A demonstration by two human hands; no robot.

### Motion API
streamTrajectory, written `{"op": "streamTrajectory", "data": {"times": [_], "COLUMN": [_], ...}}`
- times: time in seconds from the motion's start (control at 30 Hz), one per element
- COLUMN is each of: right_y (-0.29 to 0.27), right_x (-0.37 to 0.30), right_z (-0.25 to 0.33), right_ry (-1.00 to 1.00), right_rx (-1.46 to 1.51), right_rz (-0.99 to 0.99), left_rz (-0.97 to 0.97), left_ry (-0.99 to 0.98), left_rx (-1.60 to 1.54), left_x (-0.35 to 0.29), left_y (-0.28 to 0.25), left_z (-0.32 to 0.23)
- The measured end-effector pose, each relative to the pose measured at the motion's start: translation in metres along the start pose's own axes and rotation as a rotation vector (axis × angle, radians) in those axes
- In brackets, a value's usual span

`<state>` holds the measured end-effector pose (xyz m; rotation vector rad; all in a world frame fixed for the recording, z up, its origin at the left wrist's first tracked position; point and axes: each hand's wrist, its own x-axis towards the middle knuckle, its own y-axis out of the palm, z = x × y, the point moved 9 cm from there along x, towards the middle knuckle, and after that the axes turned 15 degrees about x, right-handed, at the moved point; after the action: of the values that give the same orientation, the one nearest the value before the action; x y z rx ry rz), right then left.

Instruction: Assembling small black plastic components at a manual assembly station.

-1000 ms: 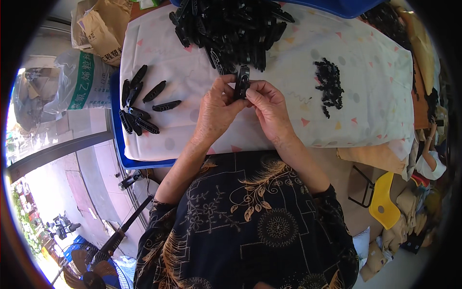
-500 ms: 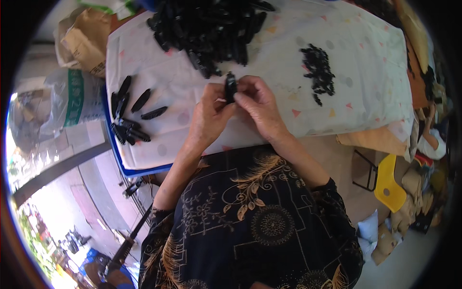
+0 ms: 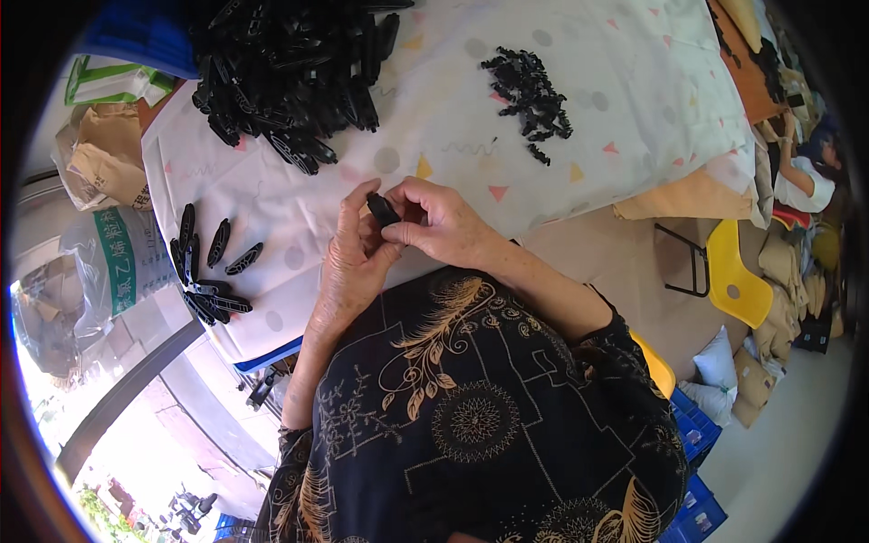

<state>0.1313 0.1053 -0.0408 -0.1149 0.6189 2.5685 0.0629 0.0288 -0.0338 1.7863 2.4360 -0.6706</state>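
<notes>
A black elongated plastic piece [image 3: 383,210] is held between my two hands above the near edge of the table. My left hand [image 3: 355,242] grips it from the left, with the index finger raised past its far end. From the other side, the thumb and fingers of my right hand [image 3: 436,220] pinch its near end. Beyond my hands lies a large heap of similar black pieces [image 3: 294,77]. Several more black pieces [image 3: 214,294] are laid out at the table's left. Small black parts [image 3: 532,101] form a loose pile farther right.
A patterned white cloth [image 3: 625,100] covers the table. At the left are a blue bin [image 3: 140,41], a brown paper bag [image 3: 107,158] and a clear plastic bag [image 3: 86,271]. To the right stand a yellow chair [image 3: 740,281] and blue crates [image 3: 697,516]; another person [image 3: 801,185] is beyond.
My view has swung, so the table's things sit farther left in it. Both hands have drawn nearer to my body with the black piece, which now tilts and shows less of its length.
</notes>
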Motion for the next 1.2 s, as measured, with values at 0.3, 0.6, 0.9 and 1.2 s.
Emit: {"op": "streamTrajectory", "data": {"times": [0.3,0.6,0.9,1.2], "right_y": [-0.011,-0.121,-0.121,-0.113], "right_x": [-0.017,-0.075,-0.059,-0.041], "right_z": [0.01,0.094,0.086,0.039], "right_ry": [-0.07,-0.355,-0.465,-0.104], "right_rx": [-0.104,-0.961,-1.254,0.339], "right_rz": [-0.184,-0.631,-0.526,-0.485], "left_rz": [-0.017,-0.124,-0.438,-0.514], "left_ry": [0.134,-0.136,-0.1,-0.079], "left_rx": [0.29,0.847,0.892,0.712], "left_x": [0.005,-0.027,0.036,0.056], "left_y": [0.002,-0.134,-0.133,-0.132], "left_z": [-0.025,0.015,-0.009,0.019]}}
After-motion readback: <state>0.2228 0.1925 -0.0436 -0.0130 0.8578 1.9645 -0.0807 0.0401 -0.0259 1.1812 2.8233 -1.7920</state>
